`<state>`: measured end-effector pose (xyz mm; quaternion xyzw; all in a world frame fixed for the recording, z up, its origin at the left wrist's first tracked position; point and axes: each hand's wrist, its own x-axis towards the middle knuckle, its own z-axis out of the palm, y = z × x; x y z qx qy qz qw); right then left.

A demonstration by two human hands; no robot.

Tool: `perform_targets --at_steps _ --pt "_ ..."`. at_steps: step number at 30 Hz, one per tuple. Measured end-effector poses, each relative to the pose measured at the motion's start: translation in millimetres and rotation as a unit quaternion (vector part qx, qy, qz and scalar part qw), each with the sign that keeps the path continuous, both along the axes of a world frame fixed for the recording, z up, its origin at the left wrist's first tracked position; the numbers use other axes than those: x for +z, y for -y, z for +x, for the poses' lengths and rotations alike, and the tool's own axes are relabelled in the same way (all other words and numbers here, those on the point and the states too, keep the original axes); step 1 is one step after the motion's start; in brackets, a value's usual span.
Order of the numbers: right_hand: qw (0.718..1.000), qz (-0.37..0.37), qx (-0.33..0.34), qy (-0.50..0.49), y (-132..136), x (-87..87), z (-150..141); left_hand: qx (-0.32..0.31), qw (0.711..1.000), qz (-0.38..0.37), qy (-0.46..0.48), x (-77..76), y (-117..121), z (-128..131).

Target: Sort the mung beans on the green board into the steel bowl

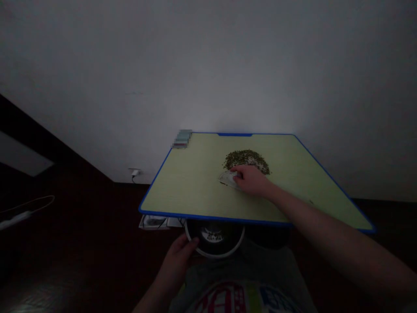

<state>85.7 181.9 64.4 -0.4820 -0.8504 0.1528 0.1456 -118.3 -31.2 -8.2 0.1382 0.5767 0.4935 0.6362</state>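
Observation:
My right hand point(252, 179) is closed on a pale, half-round scraper point(228, 178) low over the tabletop. Just behind that hand, small greenish-brown grains or beans point(246, 156) lie spread in a heap, partly hidden by my fingers. A few bits show along the scraper's near edge. Below the table's front edge, my left hand point(183, 248) grips the left side of a round bowl point(216, 256), its thumb over the rim. Several small grains lie in the bowl's shiny bottom, and its far side is hidden under the table.
The folding table point(192, 187) has a pale yellow-green top and blue edging, standing against a grey wall point(211, 65). A small blurred stack point(182, 139) sits at its back left corner. A plugged-in charger point(135, 173) is low on the wall, and a power strip point(16, 219) lies left.

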Motion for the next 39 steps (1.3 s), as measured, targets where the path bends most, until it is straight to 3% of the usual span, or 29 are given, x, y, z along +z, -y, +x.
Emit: perform_targets --at_steps 10,25,35,39 --pt "0.998 -0.03 0.043 -0.022 23.7 -2.4 2.9 -0.003 1.0 0.0 -0.022 3.6 -0.6 0.9" --pt "0.976 -0.106 0.18 -0.063 58.5 4.7 -15.7 -0.013 1.0 0.011 0.001 6.2 -1.2 1.0" --pt "0.974 -0.082 0.195 -0.076 88.4 2.6 -3.3 -0.012 1.0 0.009 0.002 7.5 -1.1 1.7" --pt "0.982 -0.07 0.141 -0.102 82.8 4.1 17.1 -0.016 1.0 0.012 0.01 6.1 -1.5 2.5"
